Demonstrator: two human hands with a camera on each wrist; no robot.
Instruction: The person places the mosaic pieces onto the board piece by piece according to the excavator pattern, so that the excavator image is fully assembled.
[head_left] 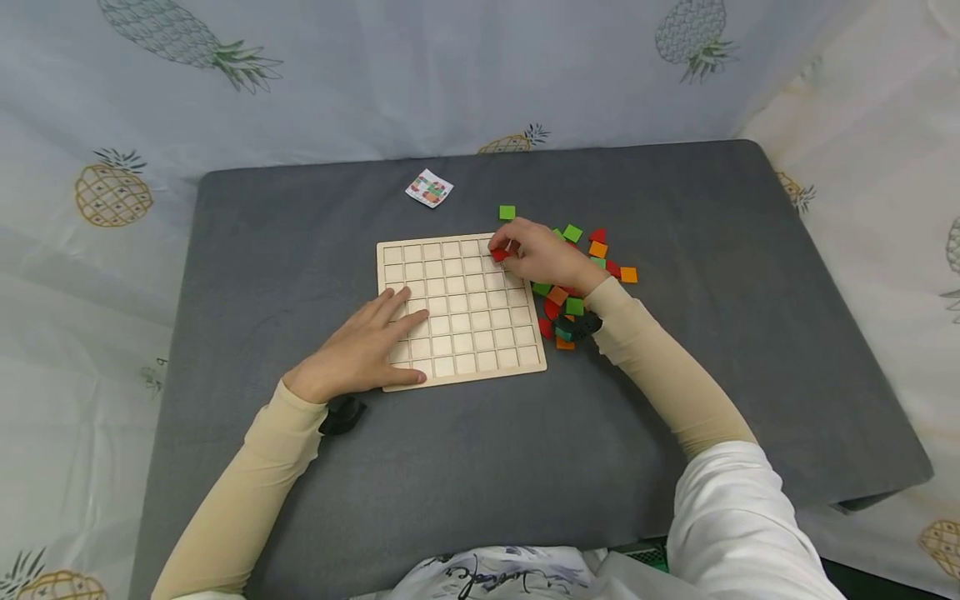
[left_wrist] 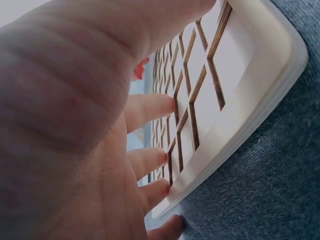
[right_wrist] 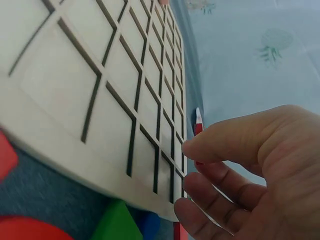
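A pale wooden grid board (head_left: 462, 342) lies on the grey table, its square cells bare where they show. My left hand (head_left: 358, 348) rests on the board's left side with fingers spread and straight, the thumb near the front edge. In the left wrist view the fingertips touch the grid board (left_wrist: 235, 60). Over the board's far right corner, my right hand (head_left: 546, 254) pinches a small red tile (head_left: 499, 255) between thumb and fingers. Its exact shape is partly hidden by the fingers.
Beside the board's right edge lies a loose scatter of red, green and orange pieces, such as an orange tile (head_left: 628, 275). One green tile (head_left: 507, 212) sits apart beyond the board. A small card with a coloured pattern (head_left: 430, 189) lies farther back.
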